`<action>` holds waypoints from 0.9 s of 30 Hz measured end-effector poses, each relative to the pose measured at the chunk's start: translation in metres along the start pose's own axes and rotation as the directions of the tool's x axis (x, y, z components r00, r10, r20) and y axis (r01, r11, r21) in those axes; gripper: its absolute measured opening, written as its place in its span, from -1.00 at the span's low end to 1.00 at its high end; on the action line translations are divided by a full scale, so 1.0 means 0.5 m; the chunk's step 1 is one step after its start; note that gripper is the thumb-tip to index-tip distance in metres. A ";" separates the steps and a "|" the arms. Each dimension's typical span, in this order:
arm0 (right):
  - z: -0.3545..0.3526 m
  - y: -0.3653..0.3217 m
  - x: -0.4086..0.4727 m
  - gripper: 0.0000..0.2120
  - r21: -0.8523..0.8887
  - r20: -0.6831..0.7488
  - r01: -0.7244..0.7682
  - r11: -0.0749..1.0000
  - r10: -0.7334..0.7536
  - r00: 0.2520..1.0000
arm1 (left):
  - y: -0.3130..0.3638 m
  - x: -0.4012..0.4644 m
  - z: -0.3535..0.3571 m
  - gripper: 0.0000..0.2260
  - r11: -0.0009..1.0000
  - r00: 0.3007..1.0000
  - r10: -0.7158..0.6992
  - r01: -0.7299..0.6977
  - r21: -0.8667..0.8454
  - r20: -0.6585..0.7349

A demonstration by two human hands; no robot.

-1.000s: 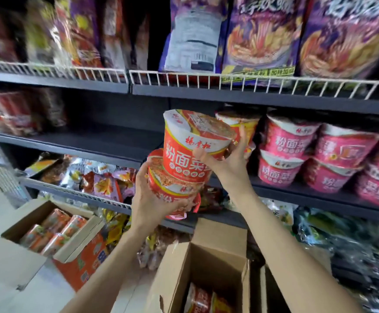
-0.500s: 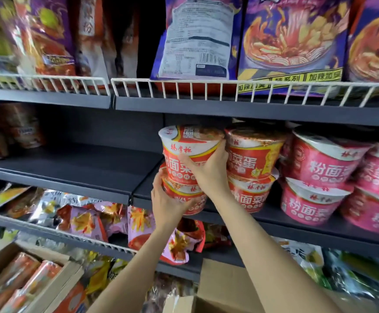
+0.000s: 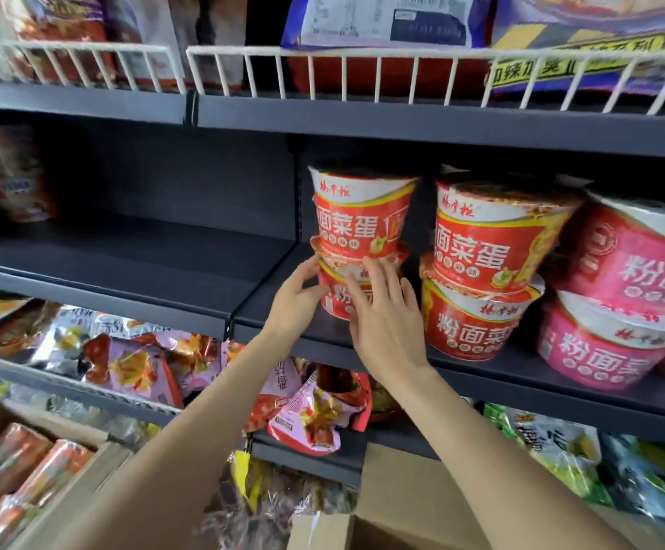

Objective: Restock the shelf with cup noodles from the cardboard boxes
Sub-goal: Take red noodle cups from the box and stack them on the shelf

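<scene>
Two red cup noodle bowls stand stacked on the dark middle shelf [image 3: 275, 311]: the upper bowl [image 3: 358, 216] sits on the lower bowl [image 3: 337, 301]. My left hand [image 3: 297, 301] touches the lower bowl's left side with its fingers spread. My right hand [image 3: 386, 315] lies flat against the lower bowl's front, fingers straight, covering much of it. To the right stand a second stack of red bowls [image 3: 485, 271] and stacked pink bowls [image 3: 620, 295].
A white wire rail [image 3: 323, 73] fronts the upper shelf of purple bags. The shelf section to the left [image 3: 124, 256] is mostly bare. Snack packets [image 3: 132, 363] fill the lower shelf. Cardboard boxes sit at bottom left [image 3: 13, 482] and bottom centre [image 3: 394, 506].
Both hands carried the two stacked bowls up and onto the middle shelf beside the other red stack. The grip has loosened into flat, straight fingers. The view moved closer to the shelf.
</scene>
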State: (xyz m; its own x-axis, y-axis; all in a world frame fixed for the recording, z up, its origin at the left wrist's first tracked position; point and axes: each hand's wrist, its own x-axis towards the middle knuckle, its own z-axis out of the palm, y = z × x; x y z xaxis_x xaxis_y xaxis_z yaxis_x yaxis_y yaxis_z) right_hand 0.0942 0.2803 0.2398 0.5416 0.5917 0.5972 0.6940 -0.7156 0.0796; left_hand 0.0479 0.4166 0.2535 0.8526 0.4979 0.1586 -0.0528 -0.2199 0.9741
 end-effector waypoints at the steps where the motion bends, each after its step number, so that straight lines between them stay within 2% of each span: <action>1: 0.009 0.007 0.010 -0.37 -0.046 0.025 -0.007 0.999 0.009 1.000 | 0.004 0.013 0.010 -0.62 1.000 0.999 -0.008 0.009 -0.010 0.036; 4: 0.040 0.031 0.052 -0.31 -0.195 0.167 -0.021 0.981 0.054 0.984 | 0.021 0.058 0.045 -0.61 0.999 0.996 -0.031 0.034 -0.031 0.090; 6: 0.060 0.043 0.083 -0.31 -0.283 0.203 -0.053 0.958 0.114 0.973 | 0.025 0.091 0.065 -0.62 0.999 0.994 -0.036 0.037 -0.008 0.099; 12: 0.127 0.070 0.155 -0.25 -0.352 0.276 -0.121 0.928 0.226 0.934 | 0.031 0.163 0.107 -0.65 0.997 0.980 -0.082 0.083 0.002 0.181; 14: 0.126 0.069 0.161 -0.29 -0.300 0.286 -0.142 0.943 0.231 0.930 | 0.026 0.171 0.103 -0.64 0.990 0.987 -0.038 0.015 0.143 0.154; 16: 0.106 0.057 0.143 -0.38 -0.182 0.275 -0.157 0.971 0.204 0.940 | 0.010 0.157 0.090 -0.67 0.909 0.993 0.119 -0.117 0.399 0.018; 17: 0.092 0.048 0.122 -0.42 -0.114 0.249 -0.144 0.983 0.169 0.954 | 0.001 0.137 0.083 -0.69 0.878 0.978 0.205 -0.161 0.450 -0.051; 20: 0.052 0.026 0.021 -0.51 0.070 0.088 -0.022 0.997 0.016 0.996 | -0.027 0.034 0.063 -0.76 0.889 0.919 0.350 -0.263 0.375 -0.184; 22: 0.033 0.015 -0.061 -0.59 0.174 -0.055 0.026 0.984 -0.016 0.998 | -0.050 -0.059 0.047 -0.76 0.892 0.894 0.397 -0.322 0.317 -0.208; 25: 0.010 0.006 -0.202 -0.75 0.295 -0.147 0.006 0.955 0.039 0.988 | -0.108 -0.210 0.032 -0.80 0.922 0.901 0.359 -0.301 0.245 -0.242; 27: 0.012 0.002 -0.309 -0.82 0.339 -0.088 -0.028 0.940 0.061 0.994 | -0.169 -0.305 0.035 -0.83 0.947 0.939 0.266 -0.212 0.242 -0.220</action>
State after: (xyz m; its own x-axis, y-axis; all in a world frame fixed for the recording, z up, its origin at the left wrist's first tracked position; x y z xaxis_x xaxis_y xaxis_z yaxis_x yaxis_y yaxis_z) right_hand 0.0139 0.1905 0.1426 0.5392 0.5115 0.6690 0.7982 -0.5636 -0.2125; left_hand -0.0684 0.3446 0.1441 0.6717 0.5935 0.4434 -0.1048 -0.5164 0.8499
